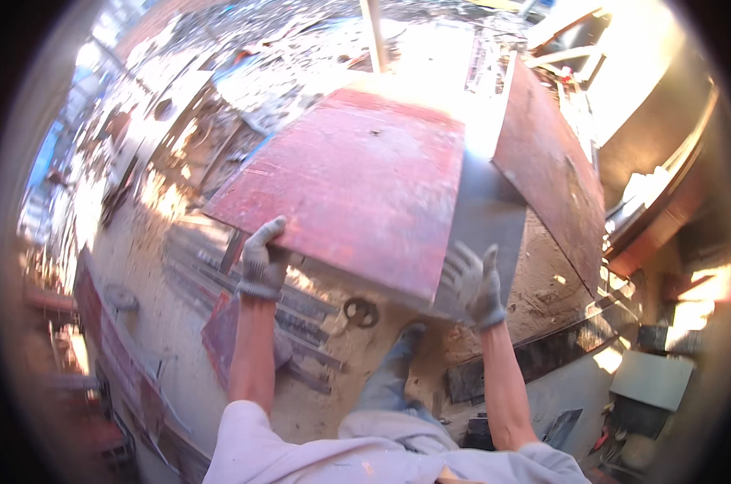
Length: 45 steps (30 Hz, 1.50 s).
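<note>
A large reddish, worn flat panel (357, 185) is in front of me, its near edge raised above the ground. My left hand (262, 262), in a grey glove, is closed on the near left part of that edge, the thumb lying on top. At the panel's near right corner, my gloved right hand (477, 282) has its fingers spread, and no grip shows. Behind this hand lies a dark, smooth board (499, 214), partly covered by the panel. What supports the panel's far side is hidden.
Another reddish panel (547, 165) leans at the right. Dark bars (305, 310) and a dark ring (361, 312) lie on the sandy ground near my feet. A pale upright post (373, 36) stands beyond the panel. Scrap (301, 40) covers the far ground. At lower right is a grey box (654, 379).
</note>
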### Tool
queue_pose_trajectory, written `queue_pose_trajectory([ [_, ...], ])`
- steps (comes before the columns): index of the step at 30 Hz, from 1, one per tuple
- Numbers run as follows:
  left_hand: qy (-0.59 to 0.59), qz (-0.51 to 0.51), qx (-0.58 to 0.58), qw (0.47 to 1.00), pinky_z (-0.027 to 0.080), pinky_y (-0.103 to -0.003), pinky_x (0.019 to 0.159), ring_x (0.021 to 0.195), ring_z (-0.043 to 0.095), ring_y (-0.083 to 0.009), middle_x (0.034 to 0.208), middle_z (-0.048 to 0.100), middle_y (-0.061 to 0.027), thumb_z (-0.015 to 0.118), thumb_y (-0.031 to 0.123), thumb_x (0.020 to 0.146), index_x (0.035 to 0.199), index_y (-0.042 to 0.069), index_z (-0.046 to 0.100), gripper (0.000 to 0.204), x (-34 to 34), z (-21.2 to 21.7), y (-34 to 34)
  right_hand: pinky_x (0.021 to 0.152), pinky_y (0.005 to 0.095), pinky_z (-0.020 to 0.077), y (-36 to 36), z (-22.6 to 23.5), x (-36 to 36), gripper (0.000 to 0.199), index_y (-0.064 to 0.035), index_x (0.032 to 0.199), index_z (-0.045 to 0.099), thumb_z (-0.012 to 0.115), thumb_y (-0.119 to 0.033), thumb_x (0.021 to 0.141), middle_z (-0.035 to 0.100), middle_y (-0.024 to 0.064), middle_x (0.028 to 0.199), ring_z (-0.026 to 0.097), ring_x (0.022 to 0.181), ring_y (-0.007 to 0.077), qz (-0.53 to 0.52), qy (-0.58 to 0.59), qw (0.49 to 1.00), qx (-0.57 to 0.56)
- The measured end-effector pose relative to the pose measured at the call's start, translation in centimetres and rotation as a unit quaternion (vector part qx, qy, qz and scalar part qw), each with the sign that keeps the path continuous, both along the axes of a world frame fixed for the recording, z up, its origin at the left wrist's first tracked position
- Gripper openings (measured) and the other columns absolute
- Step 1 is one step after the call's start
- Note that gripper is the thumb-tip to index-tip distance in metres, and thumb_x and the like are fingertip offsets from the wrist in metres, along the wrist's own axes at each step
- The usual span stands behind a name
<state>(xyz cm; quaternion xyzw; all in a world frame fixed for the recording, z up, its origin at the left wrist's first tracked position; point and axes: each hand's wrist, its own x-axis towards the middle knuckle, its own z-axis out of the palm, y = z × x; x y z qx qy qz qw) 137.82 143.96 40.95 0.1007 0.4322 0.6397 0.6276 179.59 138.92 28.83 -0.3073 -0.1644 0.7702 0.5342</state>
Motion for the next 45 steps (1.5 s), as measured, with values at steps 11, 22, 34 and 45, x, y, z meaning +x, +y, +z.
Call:
queue_pose_trajectory([
  [11,0.090,0.164,-0.195,0.963,0.062,-0.040,0.085,0.092,0.074,-0.0223,0.107,0.075,-0.0078,0.077,0.019,0.093,0.128,0.006,0.068,0.038,-24.6,2.4,-65.6,0.101,0.0401,0.0560,-31.8,1.0,-23.6,0.040,0.0020,0.127,0.064,0.068,-0.010,0.089,0.071,0.0098,0.115,0.070,0.106,0.0250,0.130,0.034,0.989,-0.065],
  [22,0.307,0.256,-0.621,0.674,0.055,-0.041,0.099,0.119,0.068,-0.0275,0.131,0.070,-0.0205,0.079,0.041,0.090,0.129,-0.009,0.067,0.064,-40.0,-16.0,-105.3,0.088,0.0425,0.0611,-62.2,1.6,-40.3,0.043,0.0024,0.120,0.064,0.073,0.009,0.078,0.071,0.0087,0.104,0.073,0.092,0.0270,0.270,-0.153,0.933,-0.180],
  [34,0.663,0.219,-0.386,0.603,0.051,-0.048,0.097,0.117,0.066,-0.0427,0.127,0.070,-0.0274,0.059,0.062,0.097,0.124,-0.007,0.067,0.074,-67.7,-19.6,-78.3,0.078,0.0417,0.0574,-60.8,-7.0,-55.1,0.033,-0.0006,0.120,0.056,0.056,-0.033,0.110,0.066,0.0149,0.107,0.067,0.085,0.0282,0.362,0.015,0.908,-0.209],
  [45,0.404,-0.086,-0.264,0.871,0.036,-0.033,0.036,0.036,0.044,-0.0142,0.052,0.051,-0.0008,0.054,0.056,0.107,0.072,0.008,0.059,0.060,-30.1,-23.9,-59.9,0.080,0.0416,0.0591,-57.9,-9.3,-16.5,0.040,-0.0007,0.123,0.061,0.052,-0.037,0.109,0.071,0.0145,0.108,0.070,0.096,0.0301,-0.317,-0.166,0.894,-0.268],
])
